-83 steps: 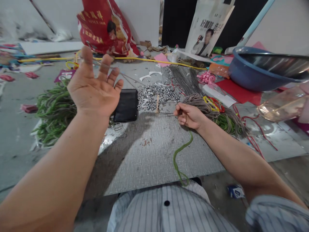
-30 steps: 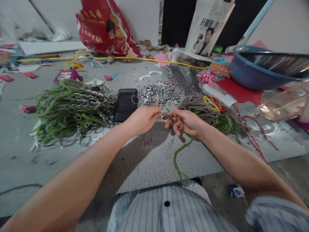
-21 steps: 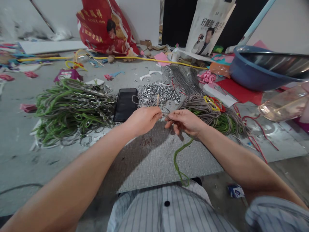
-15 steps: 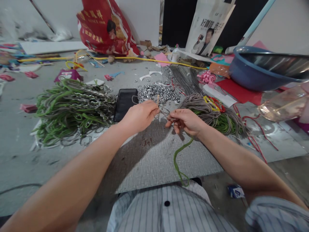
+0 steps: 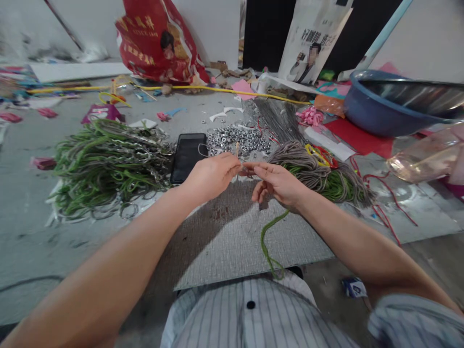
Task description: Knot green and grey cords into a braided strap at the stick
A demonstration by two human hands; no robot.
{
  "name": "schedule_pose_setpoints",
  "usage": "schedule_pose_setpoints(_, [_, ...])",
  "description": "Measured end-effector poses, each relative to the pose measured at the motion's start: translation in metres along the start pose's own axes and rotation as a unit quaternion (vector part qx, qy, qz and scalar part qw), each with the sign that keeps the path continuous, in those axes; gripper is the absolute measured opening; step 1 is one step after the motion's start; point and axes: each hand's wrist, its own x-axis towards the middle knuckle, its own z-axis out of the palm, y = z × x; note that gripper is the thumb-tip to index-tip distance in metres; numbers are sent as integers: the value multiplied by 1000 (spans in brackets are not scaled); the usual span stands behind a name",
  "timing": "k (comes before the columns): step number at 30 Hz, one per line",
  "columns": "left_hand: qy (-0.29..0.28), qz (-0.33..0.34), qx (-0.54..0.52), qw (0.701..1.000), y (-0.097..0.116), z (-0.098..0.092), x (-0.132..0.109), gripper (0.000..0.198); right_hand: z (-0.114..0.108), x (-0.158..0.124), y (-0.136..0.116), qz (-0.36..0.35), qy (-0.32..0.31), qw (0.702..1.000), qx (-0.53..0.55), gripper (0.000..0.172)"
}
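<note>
My left hand point(image 5: 215, 175) is closed in a pinch at the middle of the table. A thin wooden stick point(image 5: 237, 149) stands up from its fingertips, and a loop of grey cord point(image 5: 202, 149) shows behind it. My right hand point(image 5: 281, 184) meets these fingertips with its thumb and forefinger together; the other fingers are curled. What lies between the two hands is mostly hidden. From beneath my right hand a green cord point(image 5: 266, 237) trails over the table's front edge. A heap of metal nuts point(image 5: 237, 137) lies just beyond both hands.
Left of my hands lie a black phone point(image 5: 188, 157) and a pile of green and grey cords with chains point(image 5: 108, 166). On the right are a grey-green cord bundle point(image 5: 319, 171) and a blue basin point(image 5: 384, 106). A red bag point(image 5: 155, 43) stands at the back.
My right thumb and forefinger have moved left and slightly up, against the left fingertips. The grey cord seen between the hands is now mostly covered.
</note>
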Motion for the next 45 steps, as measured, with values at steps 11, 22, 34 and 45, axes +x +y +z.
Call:
schedule_pose_setpoints(11, [-23, -17, 112, 993, 3, -8, -1, 29, 5, -2, 4, -111, 7, 993, -37, 22])
schedule_pose_setpoints(22, [212, -216, 70, 950, -23, -43, -6, 26, -3, -1, -4, -253, 175, 951, -6, 21])
schedule_pose_setpoints(34, [-105, -251, 198, 942, -38, -35, -1, 22, -24, 10, 2, -185, 237, 940, -160, 24])
schedule_pose_setpoints(45, [-152, -168, 144, 963, -26, -39, -8, 38, -26, -9, -17, -147, 162, 702, -678, 29])
